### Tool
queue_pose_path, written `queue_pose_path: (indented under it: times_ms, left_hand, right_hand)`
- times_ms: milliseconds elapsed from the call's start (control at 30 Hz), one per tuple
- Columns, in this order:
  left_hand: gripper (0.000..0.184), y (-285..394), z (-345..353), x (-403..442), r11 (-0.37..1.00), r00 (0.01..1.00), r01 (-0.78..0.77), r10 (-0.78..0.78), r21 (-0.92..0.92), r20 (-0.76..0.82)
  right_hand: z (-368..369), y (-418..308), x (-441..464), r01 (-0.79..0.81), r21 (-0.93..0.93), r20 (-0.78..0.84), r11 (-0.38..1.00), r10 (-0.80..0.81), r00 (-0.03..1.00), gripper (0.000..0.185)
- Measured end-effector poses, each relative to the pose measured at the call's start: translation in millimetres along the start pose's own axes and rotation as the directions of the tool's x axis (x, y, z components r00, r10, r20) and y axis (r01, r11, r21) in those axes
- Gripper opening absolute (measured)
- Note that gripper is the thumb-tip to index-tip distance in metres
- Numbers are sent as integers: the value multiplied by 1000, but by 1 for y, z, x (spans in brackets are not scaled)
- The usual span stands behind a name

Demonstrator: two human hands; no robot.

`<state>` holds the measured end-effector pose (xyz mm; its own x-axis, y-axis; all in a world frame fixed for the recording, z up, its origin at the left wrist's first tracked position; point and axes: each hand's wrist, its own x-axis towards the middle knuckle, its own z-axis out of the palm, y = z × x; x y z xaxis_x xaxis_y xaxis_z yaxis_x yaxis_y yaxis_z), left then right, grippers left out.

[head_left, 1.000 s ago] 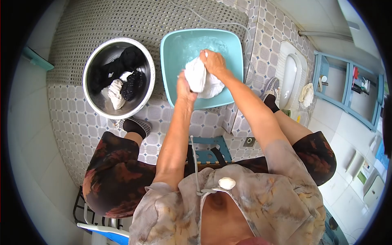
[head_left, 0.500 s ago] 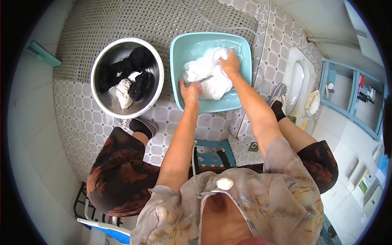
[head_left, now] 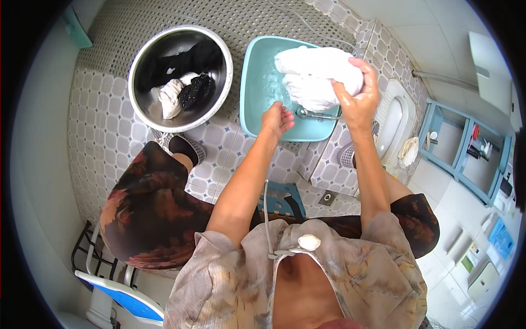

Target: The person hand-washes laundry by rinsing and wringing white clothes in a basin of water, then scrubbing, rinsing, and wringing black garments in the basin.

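A bundle of wet white cloth (head_left: 315, 77) hangs raised over the light-blue plastic basin (head_left: 247, 90). My right hand (head_left: 359, 101) grips it at its right end, thumb on the near side; its exact kind does not show. My left hand (head_left: 278, 119) hovers at the basin's near side, holding nothing, its fingers loosely bent and palm turned to the right. Water ripples in the basin below the cloth. A shiny metal fitting (head_left: 320, 116) shows beneath the bundle, partly covered.
To the left stands a metal bowl (head_left: 133, 85) with black and white laundry (head_left: 171, 98). A squat toilet (head_left: 395, 118) lies right of the basin, beside a blue shelf (head_left: 466, 145). A perforated mat (head_left: 123, 33) covers the far floor. Below sits a blue stool (head_left: 285, 200).
My right hand has lifted the white cloth up and to the right, out of the basin. My left hand has let go of it and stays low. The view has shifted slightly.
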<state>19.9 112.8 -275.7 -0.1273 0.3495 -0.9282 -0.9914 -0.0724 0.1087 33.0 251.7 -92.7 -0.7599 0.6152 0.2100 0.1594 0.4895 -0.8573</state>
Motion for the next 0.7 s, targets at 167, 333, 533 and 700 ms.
queue_pose_path:
  times_ms: [167,333,533,700]
  left_hand:
    - [44,-7,-11,22,996,1000,23,-23,-87,-9]
    - [46,-7,-22,36,986,986,72,-93,-149,-140]
    - [46,-7,-27,51,976,990,-96,73,-196,-120]
    - [54,0,-26,51,995,977,-92,96,26,-190]
  right_hand:
    - [6,16,-12,271,-310,-12,911,-289,957,49]
    - [61,126,-69,271,-331,265,904,-187,946,46]
    - [126,173,-117,342,-508,596,791,36,802,40]
    - [123,172,-101,304,-578,627,758,173,760,40]
